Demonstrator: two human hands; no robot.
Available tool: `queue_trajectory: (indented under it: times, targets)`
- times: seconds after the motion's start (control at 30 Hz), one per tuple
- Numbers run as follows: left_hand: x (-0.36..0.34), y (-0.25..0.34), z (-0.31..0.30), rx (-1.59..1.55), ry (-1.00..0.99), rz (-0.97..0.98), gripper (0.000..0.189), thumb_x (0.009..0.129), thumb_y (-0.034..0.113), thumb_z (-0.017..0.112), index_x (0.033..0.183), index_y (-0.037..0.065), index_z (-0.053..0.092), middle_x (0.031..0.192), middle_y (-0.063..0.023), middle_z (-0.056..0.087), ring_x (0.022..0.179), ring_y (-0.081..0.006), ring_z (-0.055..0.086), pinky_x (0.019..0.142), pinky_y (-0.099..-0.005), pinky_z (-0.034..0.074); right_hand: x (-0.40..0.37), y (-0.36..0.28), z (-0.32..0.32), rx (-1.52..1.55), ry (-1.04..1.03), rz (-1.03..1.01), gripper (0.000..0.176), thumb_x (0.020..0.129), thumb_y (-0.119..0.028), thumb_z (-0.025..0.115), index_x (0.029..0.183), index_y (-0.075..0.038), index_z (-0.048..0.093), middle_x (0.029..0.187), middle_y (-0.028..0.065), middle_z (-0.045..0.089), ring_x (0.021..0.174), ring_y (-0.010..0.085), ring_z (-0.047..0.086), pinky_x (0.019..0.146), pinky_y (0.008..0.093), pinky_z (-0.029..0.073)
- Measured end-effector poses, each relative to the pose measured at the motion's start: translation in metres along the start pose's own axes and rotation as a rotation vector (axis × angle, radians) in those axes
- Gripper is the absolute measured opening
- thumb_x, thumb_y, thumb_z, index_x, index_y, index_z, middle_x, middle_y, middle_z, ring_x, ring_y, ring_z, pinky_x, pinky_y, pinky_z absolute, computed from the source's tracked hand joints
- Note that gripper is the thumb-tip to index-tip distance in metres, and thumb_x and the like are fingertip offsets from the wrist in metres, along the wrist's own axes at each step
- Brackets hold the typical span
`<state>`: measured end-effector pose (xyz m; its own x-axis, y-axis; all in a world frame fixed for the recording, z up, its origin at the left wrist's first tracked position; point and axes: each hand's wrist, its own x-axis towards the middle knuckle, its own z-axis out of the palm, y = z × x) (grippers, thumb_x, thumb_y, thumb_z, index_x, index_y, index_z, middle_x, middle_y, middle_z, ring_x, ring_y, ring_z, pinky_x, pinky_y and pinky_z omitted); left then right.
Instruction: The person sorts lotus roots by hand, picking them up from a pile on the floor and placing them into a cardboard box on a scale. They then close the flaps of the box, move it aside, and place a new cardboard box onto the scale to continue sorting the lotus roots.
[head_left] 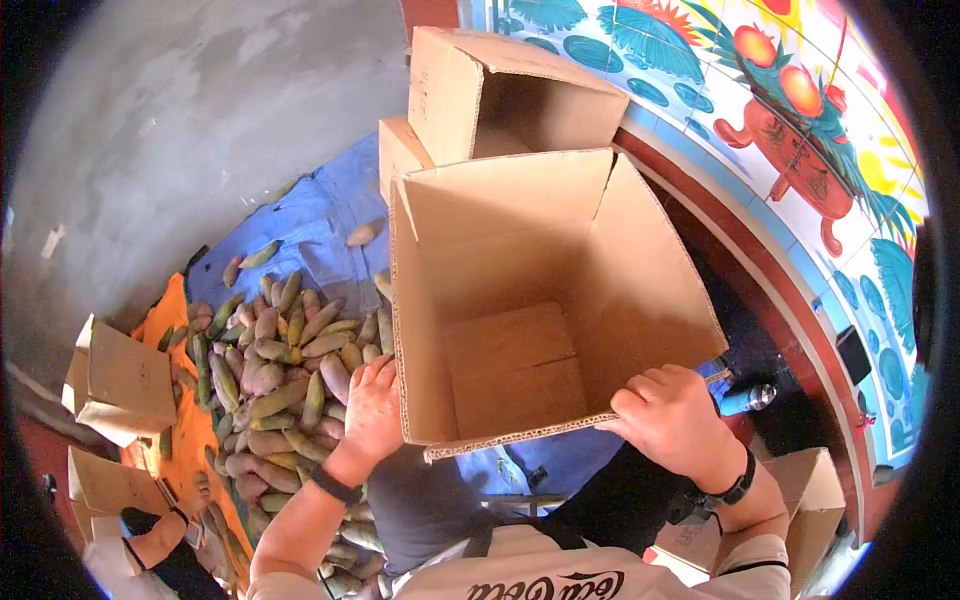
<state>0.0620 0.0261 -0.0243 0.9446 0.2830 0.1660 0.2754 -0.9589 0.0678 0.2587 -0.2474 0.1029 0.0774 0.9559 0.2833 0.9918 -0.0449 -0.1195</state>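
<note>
An open cardboard box [520,365] is tilted toward me above my lap, its inside showing bare walls and a flat bottom. My right hand [672,418] grips the near rim at the right corner, fingers curled over the edge. At the near left corner, my left hand [374,408] holds the outside of the wall; part of its grip is hidden by the box. Just left of that hand lies a large pile of long green and pinkish roots [275,400] that look like radishes.
Beyond the box, another open carton [540,105] lies on its side. The pile rests on blue sheeting [300,225] and orange sheeting [180,430]. Another person's arm [160,540] shows at lower left near cartons [125,375]. A blue bottle [745,399] lies at right.
</note>
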Motion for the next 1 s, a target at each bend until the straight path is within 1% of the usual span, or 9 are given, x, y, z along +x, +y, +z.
queue_trajectory:
  times: [0.17, 0.3, 0.4, 0.47, 0.5, 0.57, 0.67, 0.8, 1.0]
  targets:
    - [-0.001, 0.003, 0.001, 0.05, -0.033, -0.023, 0.046, 0.07, 0.025, 0.054, 0.112, 0.005, 0.051, 0.111, -0.0116, 0.051, 0.113, -0.0281, 0.041, 0.094, -0.0417, 0.031, 0.006, 0.001, 0.001, -0.05, -0.021, 0.03, 0.025, 0.066, -0.026, 0.066, 0.066, -0.011, 0.046, 0.058, 0.0037, 0.045, 0.056, 0.021, 0.05, 0.052, 0.0335, 0.04]
    - [-0.004, 0.006, -0.002, 0.038, 0.024, -0.036, 0.049, 0.07, 0.028, 0.056, 0.114, 0.006, 0.051, 0.113, -0.0105, 0.051, 0.113, -0.0282, 0.041, 0.094, -0.0469, 0.03, 0.009, 0.002, 0.004, -0.081, 0.016, -0.007, 0.027, 0.063, -0.027, 0.069, 0.07, -0.01, 0.048, 0.059, 0.0032, 0.045, 0.058, 0.0202, 0.05, 0.055, 0.0332, 0.039]
    - [-0.005, 0.011, -0.005, 0.078, 0.045, -0.071, 0.049, 0.071, 0.03, 0.056, 0.114, 0.008, 0.05, 0.114, -0.0091, 0.051, 0.114, -0.0283, 0.041, 0.096, -0.0523, 0.026, 0.007, 0.0, 0.007, -0.098, 0.043, -0.012, 0.031, 0.061, -0.026, 0.07, 0.079, -0.008, 0.053, 0.07, 0.0046, 0.051, 0.066, 0.0208, 0.053, 0.061, 0.0339, 0.041]
    - [-0.006, 0.012, -0.004, 0.076, 0.069, -0.089, 0.049, 0.072, 0.031, 0.056, 0.115, 0.008, 0.05, 0.115, -0.0085, 0.051, 0.114, -0.0282, 0.04, 0.098, -0.055, 0.024, 0.005, -0.002, 0.01, -0.123, 0.185, -0.029, 0.038, 0.06, -0.026, 0.07, 0.088, -0.005, 0.056, 0.089, 0.0081, 0.056, 0.08, 0.0236, 0.055, 0.07, 0.0363, 0.043]
    - [-0.006, 0.011, -0.001, 0.077, 0.067, -0.088, 0.05, 0.072, 0.032, 0.056, 0.116, 0.009, 0.05, 0.116, -0.0083, 0.05, 0.115, -0.0284, 0.04, 0.099, -0.0561, 0.022, 0.003, -0.003, 0.009, -0.123, 0.185, -0.039, 0.038, 0.06, -0.026, 0.07, 0.088, -0.005, 0.056, 0.089, 0.0081, 0.056, 0.08, 0.0236, 0.055, 0.07, 0.0363, 0.043]
    - [-0.005, 0.011, -0.002, 0.066, 0.071, -0.091, 0.052, 0.073, 0.034, 0.056, 0.118, 0.009, 0.049, 0.12, -0.0085, 0.048, 0.116, -0.0287, 0.039, 0.1, -0.0573, 0.019, -0.003, -0.003, 0.008, -0.152, 0.225, -0.05, 0.043, 0.059, -0.026, 0.071, 0.094, -0.004, 0.057, 0.104, 0.0107, 0.054, 0.092, 0.0268, 0.053, 0.079, 0.0404, 0.042]
    - [-0.007, 0.01, 0.006, 0.061, 0.098, -0.094, 0.052, 0.074, 0.036, 0.055, 0.119, 0.009, 0.048, 0.122, -0.0083, 0.047, 0.117, -0.0291, 0.038, 0.1, -0.0575, 0.018, -0.021, -0.003, 0.006, -0.223, 0.292, 0.049, 0.041, 0.06, -0.024, 0.071, 0.094, -0.004, 0.057, 0.105, 0.0118, 0.054, 0.095, 0.0279, 0.052, 0.081, 0.0426, 0.041]
    - [-0.008, 0.009, 0.004, -0.018, 0.082, -0.119, 0.058, 0.067, 0.035, 0.065, 0.117, 0.009, 0.049, 0.122, -0.0107, 0.047, 0.118, -0.029, 0.038, 0.101, -0.0574, 0.017, -0.06, 0.016, 0.019, -0.294, 0.524, 0.083, 0.03, 0.071, -0.011, 0.062, 0.099, -0.003, 0.052, 0.11, 0.0146, 0.051, 0.096, 0.0334, 0.051, 0.08, 0.0448, 0.041]
    - [-0.007, 0.01, 0.003, -0.032, 0.112, -0.131, 0.055, 0.067, 0.036, 0.066, 0.113, 0.009, 0.052, 0.119, -0.0111, 0.048, 0.118, -0.0284, 0.038, 0.101, -0.0557, 0.02, -0.11, 0.037, 0.04, -0.49, 0.56, 0.289, 0.035, 0.082, -0.011, 0.052, 0.114, -0.001, 0.043, 0.119, 0.0195, 0.046, 0.106, 0.0358, 0.045, 0.089, 0.047, 0.037]
